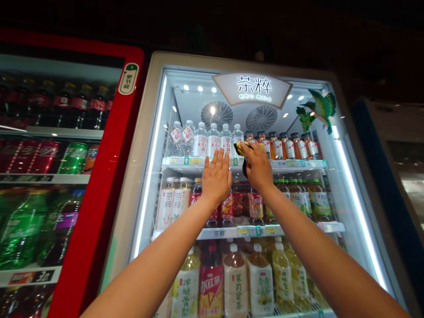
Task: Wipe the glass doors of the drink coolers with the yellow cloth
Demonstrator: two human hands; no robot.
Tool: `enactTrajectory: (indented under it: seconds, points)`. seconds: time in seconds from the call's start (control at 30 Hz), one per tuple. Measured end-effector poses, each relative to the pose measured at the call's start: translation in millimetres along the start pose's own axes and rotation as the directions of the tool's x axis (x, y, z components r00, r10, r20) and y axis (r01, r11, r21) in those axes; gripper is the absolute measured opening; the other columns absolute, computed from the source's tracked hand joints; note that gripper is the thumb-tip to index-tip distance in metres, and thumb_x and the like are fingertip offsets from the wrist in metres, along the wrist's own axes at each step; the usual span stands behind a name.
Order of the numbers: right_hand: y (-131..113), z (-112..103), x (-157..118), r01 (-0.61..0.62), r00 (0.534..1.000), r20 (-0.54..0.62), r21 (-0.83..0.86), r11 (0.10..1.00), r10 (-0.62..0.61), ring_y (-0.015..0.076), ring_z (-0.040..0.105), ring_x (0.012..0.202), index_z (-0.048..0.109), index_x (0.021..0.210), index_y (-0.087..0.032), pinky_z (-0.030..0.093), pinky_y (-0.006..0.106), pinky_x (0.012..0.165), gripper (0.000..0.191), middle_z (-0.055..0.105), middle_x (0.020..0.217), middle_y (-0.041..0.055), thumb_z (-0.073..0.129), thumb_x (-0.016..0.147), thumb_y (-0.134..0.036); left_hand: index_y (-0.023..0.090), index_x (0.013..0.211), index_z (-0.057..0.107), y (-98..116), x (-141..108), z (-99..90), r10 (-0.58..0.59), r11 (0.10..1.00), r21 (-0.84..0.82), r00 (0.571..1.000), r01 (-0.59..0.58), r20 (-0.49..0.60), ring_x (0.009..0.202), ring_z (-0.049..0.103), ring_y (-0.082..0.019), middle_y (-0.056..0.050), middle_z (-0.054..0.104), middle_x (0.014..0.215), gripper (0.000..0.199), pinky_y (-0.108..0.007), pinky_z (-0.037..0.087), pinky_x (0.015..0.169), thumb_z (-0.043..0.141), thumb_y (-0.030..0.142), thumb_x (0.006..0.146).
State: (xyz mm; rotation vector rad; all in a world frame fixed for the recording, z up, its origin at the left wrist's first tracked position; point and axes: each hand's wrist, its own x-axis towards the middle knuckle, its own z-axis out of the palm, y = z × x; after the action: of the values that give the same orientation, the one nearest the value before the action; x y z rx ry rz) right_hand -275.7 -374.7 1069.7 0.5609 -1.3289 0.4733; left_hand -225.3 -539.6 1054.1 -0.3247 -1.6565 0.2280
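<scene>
My left hand [217,176] lies flat on the glass door of the drinks fridge [150,145], its fingers stretched upward and nothing in it. To its right, my right hand [257,167] grips a yellow and black cloth [243,149] against the same glass. Part of the cloth is hidden behind the fingers. Behind the door stand water bottles [213,139] on the upper shelf, with brown tea bottles [276,145] beside them. Both forearms reach up across the lower shelves and cover some of the bottles there.
A red-framed fridge [109,176] with cola bottles and cans stands at the left. On the glass are a lit fan-shaped sign [253,90] and a green bird sticker [321,108]. Another dark cabinet [384,145] is at the right.
</scene>
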Motion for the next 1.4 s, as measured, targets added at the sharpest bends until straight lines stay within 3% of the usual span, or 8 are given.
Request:
enactTrajectory:
  seconds: [0.1, 0.23, 0.37, 0.5, 0.73, 1.0, 1.23, 1.4]
  points:
    - [14.3, -7.1, -24.0, -0.027, 0.999, -0.047, -0.017, 0.999, 0.026, 0.0284, 0.042, 0.144, 0.050, 0.150, -0.027, 0.037, 0.053, 0.117, 0.060, 0.052, 0.151, 0.0124, 0.042, 0.093, -0.009, 0.011, 0.159, 0.029, 7.9, -0.8, 1.5, 0.009, 1.000, 0.009, 1.000, -0.009, 0.012, 0.159, 0.018, -0.026, -0.014, 0.028, 0.168, 0.061, -0.051, 0.015, 0.130, 0.040, 0.026, 0.100]
    - [2.1, -4.5, -56.0, 0.000, 0.999, -0.045, -0.032, 0.999, -0.002, 0.0285, 0.042, 0.142, 0.048, 0.151, -0.029, 0.038, 0.054, 0.117, 0.061, 0.052, 0.150, 0.0113, 0.044, 0.094, -0.009, 0.012, 0.159, 0.031, 14.3, -4.4, 3.2, 0.019, 0.999, 0.042, 1.000, -0.020, 0.018, 0.158, 0.019, -0.026, -0.014, 0.028, 0.168, 0.060, -0.053, 0.016, 0.130, 0.038, 0.025, 0.101]
    - [-3.2, -1.5, -28.9, 0.043, 0.999, 0.007, -0.059, 0.997, -0.043, 0.0272, 0.044, 0.140, 0.056, 0.145, -0.030, 0.037, 0.049, 0.118, 0.056, 0.056, 0.147, 0.0085, 0.046, 0.094, -0.009, 0.015, 0.160, 0.031, 17.2, -1.4, 7.9, 0.033, 0.998, 0.053, 0.999, -0.032, -0.019, 0.158, 0.021, -0.026, -0.012, 0.031, 0.168, 0.061, -0.054, 0.016, 0.129, 0.039, 0.025, 0.100]
    - [21.9, -12.3, -5.3, 0.019, 1.000, -0.005, -0.069, 0.997, -0.019, 0.0271, 0.045, 0.139, 0.057, 0.144, -0.029, 0.035, 0.051, 0.119, 0.055, 0.057, 0.145, 0.0086, 0.045, 0.094, -0.009, 0.015, 0.160, 0.029, 26.3, 1.8, 13.1, 0.023, 0.999, 0.028, 0.999, -0.022, -0.033, 0.158, 0.021, -0.027, -0.013, 0.028, 0.168, 0.063, -0.055, 0.016, 0.129, 0.040, 0.024, 0.099]
    - [26.7, -22.6, -72.0, -0.005, 1.000, -0.015, -0.023, 1.000, 0.005, 0.0289, 0.041, 0.145, 0.053, 0.147, -0.029, 0.034, 0.056, 0.120, 0.058, 0.054, 0.150, 0.0088, 0.045, 0.093, -0.008, 0.012, 0.157, 0.035, 48.1, -0.9, 18.2, -0.001, 1.000, 0.030, 1.000, 0.001, -0.012, 0.158, 0.021, -0.028, -0.015, 0.025, 0.169, 0.058, -0.055, 0.015, 0.129, 0.038, 0.027, 0.101]
    - [48.6, -26.5, -18.4, -0.023, 1.000, 0.007, -0.012, 1.000, 0.023, 0.0286, 0.043, 0.144, 0.056, 0.145, -0.031, 0.030, 0.058, 0.122, 0.059, 0.056, 0.150, 0.0056, 0.044, 0.092, -0.007, 0.009, 0.159, 0.031, 71.9, 20.6, 24.3, -0.018, 1.000, 0.021, 1.000, 0.018, -0.011, 0.158, 0.019, -0.028, -0.016, 0.027, 0.168, 0.063, -0.057, 0.014, 0.129, 0.041, 0.024, 0.098]
    - [56.8, -37.9, -80.9, -0.078, 0.997, -0.025, -0.046, 0.996, 0.077, 0.0296, 0.041, 0.145, 0.051, 0.149, -0.029, 0.029, 0.060, 0.121, 0.062, 0.054, 0.151, 0.0097, 0.046, 0.091, -0.007, 0.010, 0.157, 0.036, 95.1, 14.9, 25.7, -0.022, 0.999, 0.035, 0.998, 0.020, 0.053, 0.157, 0.022, -0.029, -0.015, 0.027, 0.168, 0.059, -0.057, 0.017, 0.128, 0.040, 0.023, 0.100]
    - [66.7, -35.8, -43.3, -0.026, 1.000, 0.013, 0.011, 1.000, 0.026, 0.0264, 0.045, 0.142, 0.057, 0.144, -0.029, 0.029, 0.053, 0.124, 0.059, 0.058, 0.146, 0.0062, 0.047, 0.091, -0.006, 0.008, 0.157, 0.035, 101.8, 24.1, 27.5, 0.001, 0.999, 0.044, 1.000, -0.002, 0.026, 0.158, 0.020, -0.029, -0.015, 0.025, 0.168, 0.061, -0.056, 0.015, 0.129, 0.042, 0.024, 0.099]
